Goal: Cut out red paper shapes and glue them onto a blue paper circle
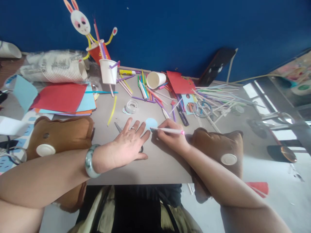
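Note:
A white marker pen with a pink end (173,131) is gripped in my right hand (173,137), its tip down at the lower edge of a small light-blue paper circle (151,123). My left hand (130,140) lies flat with fingers spread, its fingertips close to the circle's left side; whether they touch it I cannot tell. Scissors (118,127) lie partly hidden beneath that hand. Just beyond it sits a roll of clear tape (131,106) with a scrap of light-blue paper under it.
Red and blue paper sheets (59,98) are stacked at left behind a brown cushion (63,132); another brown cushion (218,149) is at right. A rabbit figure (81,24), paper cups (108,72), markers (143,89), a utility knife (182,116) and loose straws (218,94) line the back.

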Demonstrator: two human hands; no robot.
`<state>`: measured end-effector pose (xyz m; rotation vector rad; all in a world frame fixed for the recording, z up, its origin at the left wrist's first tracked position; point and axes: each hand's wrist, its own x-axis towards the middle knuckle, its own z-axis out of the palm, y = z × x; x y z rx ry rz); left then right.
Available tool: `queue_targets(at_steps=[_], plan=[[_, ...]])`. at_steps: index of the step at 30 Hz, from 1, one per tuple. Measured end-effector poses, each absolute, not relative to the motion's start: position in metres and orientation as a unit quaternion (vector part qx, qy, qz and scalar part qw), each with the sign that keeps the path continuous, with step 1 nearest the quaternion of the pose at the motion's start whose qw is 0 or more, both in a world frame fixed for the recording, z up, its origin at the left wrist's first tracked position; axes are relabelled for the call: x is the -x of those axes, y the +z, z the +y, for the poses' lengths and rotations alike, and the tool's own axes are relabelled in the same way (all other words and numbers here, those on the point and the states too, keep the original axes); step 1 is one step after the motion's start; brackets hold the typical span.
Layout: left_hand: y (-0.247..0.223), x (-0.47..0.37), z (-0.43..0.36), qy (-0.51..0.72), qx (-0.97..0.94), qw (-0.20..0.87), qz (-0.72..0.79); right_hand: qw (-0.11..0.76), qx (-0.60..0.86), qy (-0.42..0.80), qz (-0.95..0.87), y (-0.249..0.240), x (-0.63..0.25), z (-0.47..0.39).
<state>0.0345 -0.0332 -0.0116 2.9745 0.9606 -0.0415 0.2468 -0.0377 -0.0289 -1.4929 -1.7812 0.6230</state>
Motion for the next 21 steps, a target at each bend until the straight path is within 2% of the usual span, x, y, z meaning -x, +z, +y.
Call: queue_targets(at_steps=[15, 21], plan=[[-0.0101, -0.0345, -0.033, -0.016, -0.953, 0.008, 0.303, 0.353, 0.568, 0.249, -0.701, -0.0278, -0.2468, -0.0381], [-0.0112, -0.0339, -0.0333, -0.013, -0.953, 0.01, 0.304, 0.387, 0.602, 0.215, -0.665, -0.0276, -0.2472, -0.0366]])
